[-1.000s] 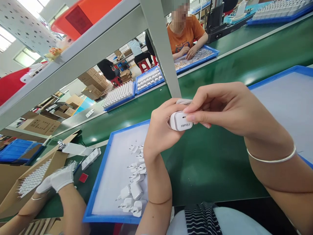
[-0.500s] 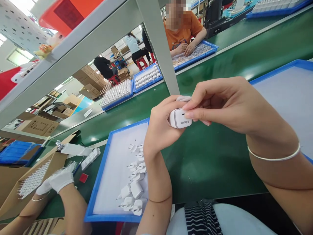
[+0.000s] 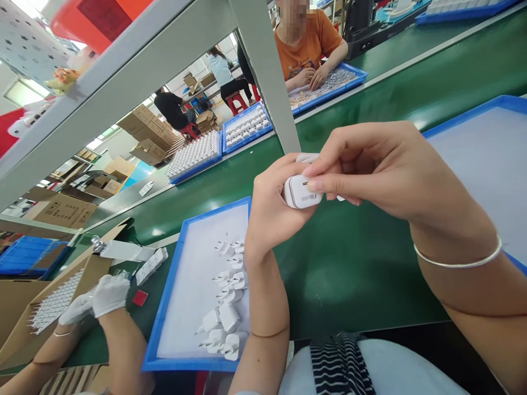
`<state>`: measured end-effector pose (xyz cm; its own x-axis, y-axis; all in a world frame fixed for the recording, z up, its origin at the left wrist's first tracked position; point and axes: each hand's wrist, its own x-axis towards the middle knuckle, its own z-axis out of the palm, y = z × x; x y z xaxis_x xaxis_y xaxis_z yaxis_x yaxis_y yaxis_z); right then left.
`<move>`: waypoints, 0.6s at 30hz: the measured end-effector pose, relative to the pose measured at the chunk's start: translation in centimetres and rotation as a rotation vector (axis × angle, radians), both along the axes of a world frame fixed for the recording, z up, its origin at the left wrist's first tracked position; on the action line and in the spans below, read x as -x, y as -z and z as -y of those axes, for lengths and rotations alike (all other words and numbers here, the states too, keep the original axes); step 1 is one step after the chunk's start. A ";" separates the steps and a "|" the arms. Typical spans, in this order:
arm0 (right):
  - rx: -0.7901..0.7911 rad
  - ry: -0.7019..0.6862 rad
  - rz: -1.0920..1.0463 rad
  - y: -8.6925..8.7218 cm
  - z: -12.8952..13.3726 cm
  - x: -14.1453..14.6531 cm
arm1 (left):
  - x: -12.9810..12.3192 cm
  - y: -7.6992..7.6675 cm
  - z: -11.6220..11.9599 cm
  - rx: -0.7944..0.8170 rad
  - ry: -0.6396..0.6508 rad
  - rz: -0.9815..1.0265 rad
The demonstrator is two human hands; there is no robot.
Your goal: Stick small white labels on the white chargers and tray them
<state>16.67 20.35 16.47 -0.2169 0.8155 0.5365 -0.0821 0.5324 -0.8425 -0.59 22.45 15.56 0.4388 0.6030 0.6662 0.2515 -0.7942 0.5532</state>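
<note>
One head cam, facing forward and down over the green bench (image 3: pixel 349 285), rolled so bench lines climb rightward. Left hand (image 3: pixel 272 211) and right hand (image 3: pixel 389 178) close, mid-frame; orange shirt (image 3: pixel 309 57) farther, top centre.

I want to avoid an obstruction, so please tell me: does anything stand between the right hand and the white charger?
Nothing visible does: the fingers of the right hand touch the charger, which the left hand holds.

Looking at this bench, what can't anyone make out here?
All in the head view:
White charger: its far end, hidden inside the left grip.
White bit: mostly covered by the right grip; what it is, unclear.
Left tray: its right part, behind the left forearm.
Right tray: cut off by the picture's right edge.
</note>
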 end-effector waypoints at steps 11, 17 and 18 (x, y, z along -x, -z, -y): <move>0.039 -0.136 -0.097 -0.4 0.2 -0.7 | -0.8 0.0 0.3 -0.100 0.007 0.117; 0.022 -0.120 -0.091 -0.7 1.2 -1.3 | -1.5 -0.3 1.3 -0.128 -0.014 0.065; 0.022 -0.099 -0.075 -0.7 1.4 -1.3 | -1.7 -0.2 1.6 -0.134 -0.037 0.050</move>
<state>17.96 19.00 17.19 -0.2567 0.8039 0.5366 -0.1968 0.5001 -0.8433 1.08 20.89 15.80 0.3822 0.5227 0.7620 0.2570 -0.8522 0.4557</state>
